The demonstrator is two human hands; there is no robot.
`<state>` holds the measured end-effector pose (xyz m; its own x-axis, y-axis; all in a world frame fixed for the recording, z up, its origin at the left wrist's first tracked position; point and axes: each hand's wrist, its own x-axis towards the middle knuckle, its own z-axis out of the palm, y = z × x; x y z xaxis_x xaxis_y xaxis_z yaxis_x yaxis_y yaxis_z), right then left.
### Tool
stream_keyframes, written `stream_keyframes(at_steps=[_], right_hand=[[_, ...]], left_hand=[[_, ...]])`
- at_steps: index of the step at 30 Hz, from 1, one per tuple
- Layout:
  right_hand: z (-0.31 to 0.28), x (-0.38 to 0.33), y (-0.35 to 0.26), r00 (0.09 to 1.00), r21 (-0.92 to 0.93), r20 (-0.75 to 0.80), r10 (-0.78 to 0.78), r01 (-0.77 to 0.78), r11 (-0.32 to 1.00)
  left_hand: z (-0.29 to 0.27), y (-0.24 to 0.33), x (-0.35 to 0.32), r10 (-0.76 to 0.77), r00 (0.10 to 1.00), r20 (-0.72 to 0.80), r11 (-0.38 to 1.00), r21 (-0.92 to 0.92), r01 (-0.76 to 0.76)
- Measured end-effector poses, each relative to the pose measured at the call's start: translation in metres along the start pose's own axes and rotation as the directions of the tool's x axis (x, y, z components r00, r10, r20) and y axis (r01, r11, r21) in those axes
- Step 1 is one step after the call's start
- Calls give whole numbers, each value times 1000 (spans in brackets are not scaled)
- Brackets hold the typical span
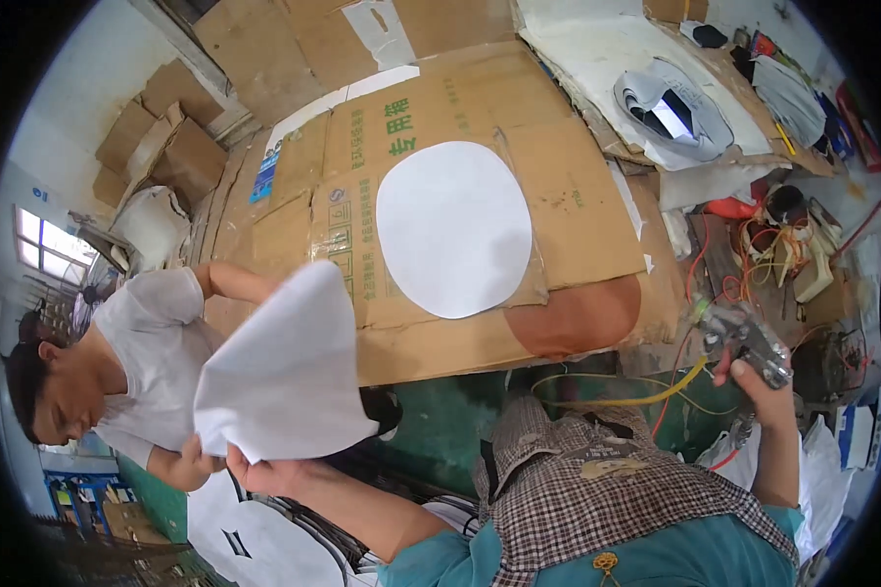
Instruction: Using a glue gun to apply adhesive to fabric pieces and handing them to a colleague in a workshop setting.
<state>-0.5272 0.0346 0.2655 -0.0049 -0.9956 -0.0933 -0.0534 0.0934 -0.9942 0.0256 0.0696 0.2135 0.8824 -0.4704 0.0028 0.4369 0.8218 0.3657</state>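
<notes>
A white limp sheet [299, 377] hangs at the left, its lower edge pinched by my left hand [269, 476]. A co-worker's hand [194, 458] touches the same edge just beside mine. My right hand [754, 382], raised at the right beyond the table's edge, grips a metal spray gun [744, 338] with a yellow hose [646, 399] trailing from it. On the cardboard-covered table [431, 352] in front of me lies a white oval sheet [455, 230], flat, with a faint shadow on its lower right.
A co-worker [137, 342] in a light shirt stands at the left. More white cut pieces [274, 543] lie low on the left. A reddish-brown patch [578, 318] marks the table's near edge. Tangled cords [754, 254] and a grey cloth bundle [671, 112] are at the right.
</notes>
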Motion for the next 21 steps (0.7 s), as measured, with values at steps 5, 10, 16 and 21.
stream_keyframes(at_steps=[5,10,16,21], right_hand=[[-21,-11,-9,995,-100,90,47,-38,994],[0,-9,-7,985,-58,161,62,-53,997],[-9,-4,-16,996,-171,65,55,-43,984],[-12,-6,-9,975,-100,214,68,-47,994]], left_hand=[[-22,-6,3,442,876,-194,896,46,-442],[-120,-50,25,-132,970,-203,943,-326,60],[-146,-121,2,-212,888,-409,938,169,302],[-133,-214,-30,-288,866,-410,543,675,500]])
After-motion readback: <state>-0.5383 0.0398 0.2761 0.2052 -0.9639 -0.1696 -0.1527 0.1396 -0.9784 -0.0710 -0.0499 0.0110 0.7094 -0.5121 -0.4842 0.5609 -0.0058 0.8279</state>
